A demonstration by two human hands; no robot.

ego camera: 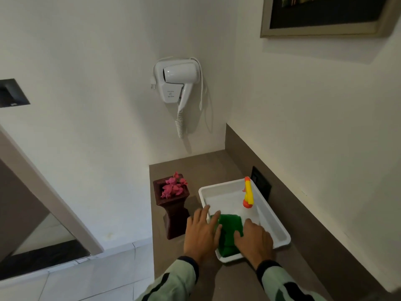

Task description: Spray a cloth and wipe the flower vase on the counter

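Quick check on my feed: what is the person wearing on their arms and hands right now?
Both hands are bare: no gloves, rings or watch show on the left hand or the right hand. Each arm wears a long pale green sleeve with a dark ribbed cuff at the wrist and dark stripes or panels running along it.

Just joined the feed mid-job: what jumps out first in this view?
Both hands, left hand and right hand, reach into a white tray on the counter, over a green cloth. A yellow-and-orange spray bottle stands at the tray's far end. Left of the tray stands a dark vase of pink flowers.
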